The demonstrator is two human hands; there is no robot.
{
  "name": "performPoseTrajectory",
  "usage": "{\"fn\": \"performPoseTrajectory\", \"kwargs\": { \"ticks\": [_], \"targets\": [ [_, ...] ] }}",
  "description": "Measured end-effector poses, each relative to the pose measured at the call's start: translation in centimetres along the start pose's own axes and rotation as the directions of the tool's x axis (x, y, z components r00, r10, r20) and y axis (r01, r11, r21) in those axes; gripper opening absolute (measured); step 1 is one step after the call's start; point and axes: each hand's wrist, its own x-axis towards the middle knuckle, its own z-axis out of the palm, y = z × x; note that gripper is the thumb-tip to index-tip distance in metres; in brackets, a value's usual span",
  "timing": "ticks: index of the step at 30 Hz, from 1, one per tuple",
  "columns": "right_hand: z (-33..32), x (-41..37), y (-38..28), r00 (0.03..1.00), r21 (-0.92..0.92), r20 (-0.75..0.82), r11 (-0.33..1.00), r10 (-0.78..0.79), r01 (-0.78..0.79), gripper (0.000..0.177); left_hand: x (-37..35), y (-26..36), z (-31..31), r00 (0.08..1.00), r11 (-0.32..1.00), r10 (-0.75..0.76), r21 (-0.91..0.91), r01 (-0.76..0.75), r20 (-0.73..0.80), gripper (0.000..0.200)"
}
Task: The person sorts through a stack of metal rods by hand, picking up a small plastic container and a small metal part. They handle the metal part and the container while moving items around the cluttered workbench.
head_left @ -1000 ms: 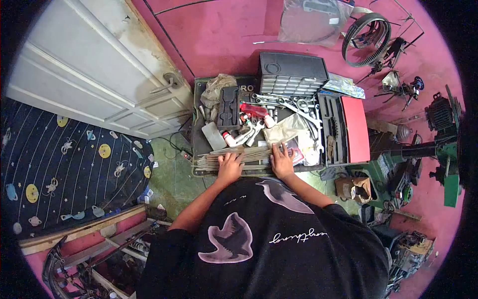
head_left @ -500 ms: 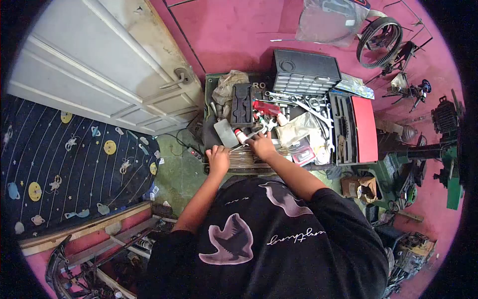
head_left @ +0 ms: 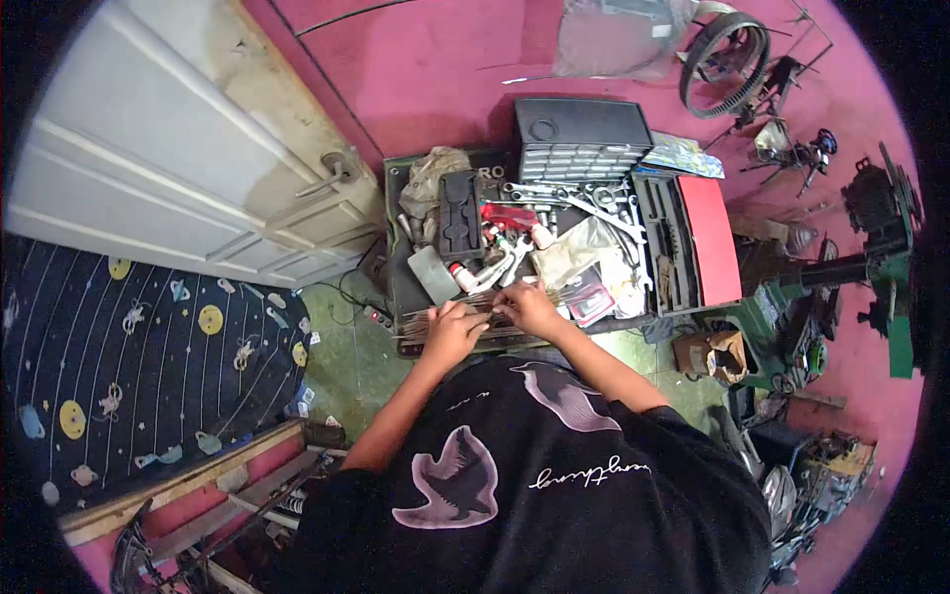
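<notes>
A bundle of long, thin brownish rods (head_left: 414, 329) lies along the front edge of the workbench. My left hand (head_left: 455, 332) rests on this bundle with its fingers bent and pointing right. Close beside it, my right hand (head_left: 526, 309) is curled, its fingertips pinched down among the rods. The fingers of both hands nearly meet, and their undersides are hidden. Just beyond them lie a white bottle with a red cap (head_left: 461, 276), a grey flat plate (head_left: 433, 274) and a spanner (head_left: 512, 261).
A black drawer cabinet (head_left: 582, 139) stands at the back. An open toolbox with a red lid (head_left: 707, 241) is on the right. A black plastic tray (head_left: 460, 213), a clear bag (head_left: 435, 178) and several spanners crowd the bench. On the left is a white door (head_left: 198, 129).
My right hand has come down from near the white bottle and spanner to the rods. My left hand has moved right, bringing the hands together. The camera view has shifted slightly.
</notes>
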Motion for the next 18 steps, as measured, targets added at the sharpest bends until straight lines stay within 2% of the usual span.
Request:
{"fn": "performPoseTrajectory", "kwargs": {
  "ticks": [2, 3, 4, 6, 7, 8, 10, 11, 12, 14, 15, 16, 17, 18],
  "targets": [
    [-0.4, -0.1, 0.4, 0.999, 0.273, -0.032, 0.962, 0.023, -0.013, 0.012, 1.5, 1.4, 0.0, 0.997, 0.998, 0.061, -0.015, -0.06, 0.039, 0.016],
    [-1.4, 0.0, 0.4, 0.996, 0.244, -0.075, 0.968, -0.042, 0.059, 0.011, 2.4, 2.1, 0.1, 0.999, 0.997, 0.053, -0.058, -0.053, 0.004, 0.016],
    [-2.3, -0.2, 0.4, 0.996, 0.24, -0.083, 0.969, -0.035, 0.054, 0.011, 3.0, 2.4, 0.5, 0.998, 0.996, 0.064, -0.06, -0.063, 0.007, 0.016],
    [-4.0, -0.8, 0.8, 0.988, 0.546, 0.081, 0.824, 0.128, -0.151, 0.011, 4.3, 3.2, 1.0, 1.0, 0.981, -0.023, -0.19, 0.024, 0.012, 0.016],
    [-4.8, -1.2, 1.3, 0.981, 0.609, 0.142, 0.769, 0.135, -0.194, 0.016, 4.9, 4.0, 0.7, 1.0, 0.985, 0.014, -0.174, -0.01, 0.022, 0.015],
    [-5.3, -1.7, 2.2, 0.981, 0.611, 0.134, 0.768, 0.139, -0.192, 0.016, 5.4, 4.5, 1.0, 0.999, 0.985, 0.022, -0.173, -0.017, 0.024, 0.015],
    [-5.6, -2.7, 4.9, 0.949, 0.776, 0.288, 0.551, 0.127, -0.309, 0.019, 6.4, 5.6, 1.6, 0.989, 0.944, 0.119, -0.318, -0.085, 0.09, 0.013],
    [-5.4, -3.4, 6.2, 0.95, 0.841, 0.297, 0.445, 0.097, -0.309, 0.026, 7.0, 6.2, 2.3, 0.987, 0.926, 0.132, -0.368, -0.089, 0.092, 0.012],
    [-5.8, -4.1, 7.2, 0.951, 0.842, 0.292, 0.445, 0.099, -0.304, 0.026, 7.5, 6.9, 3.1, 0.986, 0.926, 0.137, -0.366, -0.095, 0.092, 0.012],
    [-6.9, -5.2, 9.4, 0.833, 0.893, 0.324, 0.146, 0.449, -0.426, 0.033, 8.5, 8.4, 4.8, 0.994, 0.894, 0.059, -0.448, -0.01, 0.096, 0.014],
    [-7.1, -5.9, 11.8, 0.856, 0.819, 0.163, 0.416, 0.491, -0.395, 0.039, 9.0, 9.3, 5.1, 0.994, 0.913, 0.059, -0.408, -0.015, 0.095, 0.014],
    [-5.9, -6.4, 16.5, 0.82, 0.559, -0.015, 0.685, 0.572, -0.468, 0.037, 9.5, 10.4, 5.3, 0.994, 0.914, 0.06, -0.405, -0.017, 0.092, 0.014],
    [-8.3, -7.4, 17.2, 0.774, 0.459, -0.133, 0.73, 0.62, -0.506, 0.031, 10.0, 11.5, 5.6, 0.995, 0.898, -0.005, -0.437, 0.047, 0.096, 0.014],
    [-7.7, -8.6, 21.5, 0.719, 0.26, -0.323, 0.788, 0.615, -0.558, 0.027, 10.5, 12.5, 5.9, 0.992, 0.877, -0.072, -0.468, 0.111, 0.1, 0.014]
  ]
}}
